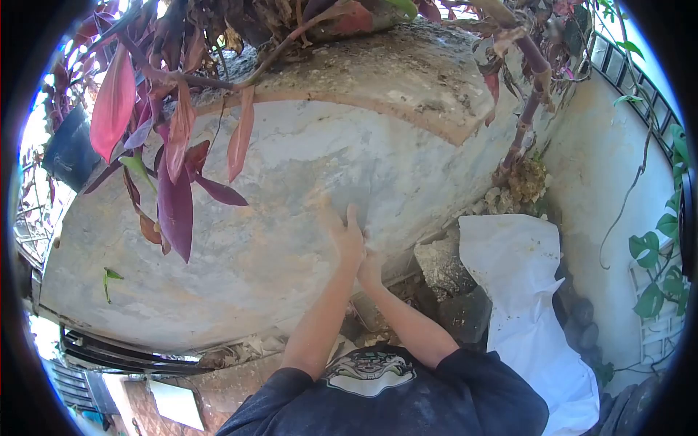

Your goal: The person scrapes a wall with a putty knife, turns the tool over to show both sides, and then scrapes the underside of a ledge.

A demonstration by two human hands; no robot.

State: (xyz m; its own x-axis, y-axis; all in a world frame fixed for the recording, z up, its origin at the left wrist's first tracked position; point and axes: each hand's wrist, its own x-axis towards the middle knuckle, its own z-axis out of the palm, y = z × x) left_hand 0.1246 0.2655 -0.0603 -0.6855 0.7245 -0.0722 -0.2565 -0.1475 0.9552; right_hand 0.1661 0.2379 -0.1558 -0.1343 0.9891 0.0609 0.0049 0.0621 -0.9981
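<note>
Both my hands are together in front of a large pale, stained wall surface, near its middle. My left hand is against or just before the surface, with a thumb pointing up and the other fingers apart and partly blurred. Just right of it and slightly lower, my right hand meets the left near the wrist; its fingers are mostly hidden. A small greyish, blurred patch lies beside the left thumb, and I cannot make out whether it is an object or a shadow.
Purple-leaved plants hang over the upper left. A thick stem comes down at the upper right. White crumpled sheeting lies at the right over broken stones. A light side wall stands further right.
</note>
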